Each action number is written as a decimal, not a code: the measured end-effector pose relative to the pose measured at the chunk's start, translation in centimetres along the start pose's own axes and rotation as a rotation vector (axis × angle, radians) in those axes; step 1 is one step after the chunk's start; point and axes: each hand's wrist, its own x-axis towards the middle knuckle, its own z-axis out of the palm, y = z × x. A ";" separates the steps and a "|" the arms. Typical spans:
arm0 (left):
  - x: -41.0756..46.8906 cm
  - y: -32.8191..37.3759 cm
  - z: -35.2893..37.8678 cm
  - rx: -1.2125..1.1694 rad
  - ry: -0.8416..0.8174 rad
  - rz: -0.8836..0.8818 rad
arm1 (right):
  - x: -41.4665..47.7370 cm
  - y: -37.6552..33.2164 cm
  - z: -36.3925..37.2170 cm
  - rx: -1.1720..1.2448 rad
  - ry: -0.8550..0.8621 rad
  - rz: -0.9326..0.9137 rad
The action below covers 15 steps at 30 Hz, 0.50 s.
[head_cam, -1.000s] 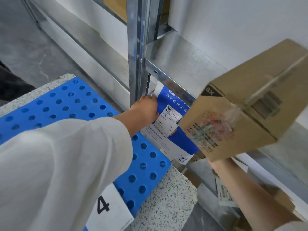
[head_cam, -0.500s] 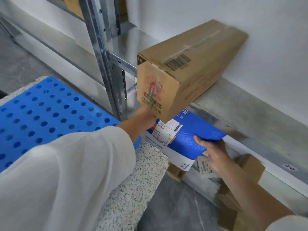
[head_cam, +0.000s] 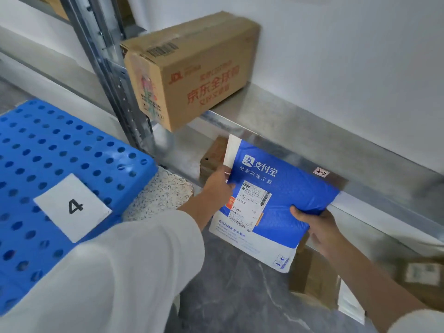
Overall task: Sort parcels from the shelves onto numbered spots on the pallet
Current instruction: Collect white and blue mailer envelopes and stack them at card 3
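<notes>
The mailer (head_cam: 283,195), blue over white, hangs tilted between both hands, in front of the shelf (head_cam: 312,131) edge and above the floor (head_cam: 240,296); the left hand (head_cam: 217,182) pinches its 9 o'clock edge; the right hand (head_cam: 312,222) holds its 4 o'clock edge, grip closed round it, thumb on the blue face, fingers beneath. At 11 o'clock from the mailer a box (head_cam: 199,75) rests on the shelf beside the post (head_cam: 108,68); at 9 o'clock lies the blue pallet (head_cam: 60,145), apart from the mailer, bearing a card (head_cam: 72,206) marked 4; a 2-2 tag (head_cam: 321,173) sits on the shelf edge at the mailer's 2 o'clock.
</notes>
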 end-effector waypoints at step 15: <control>-9.8 -3.4 2.8 0.009 -0.011 -0.113 | -8.7 2.5 -4.0 -0.002 -0.084 0.084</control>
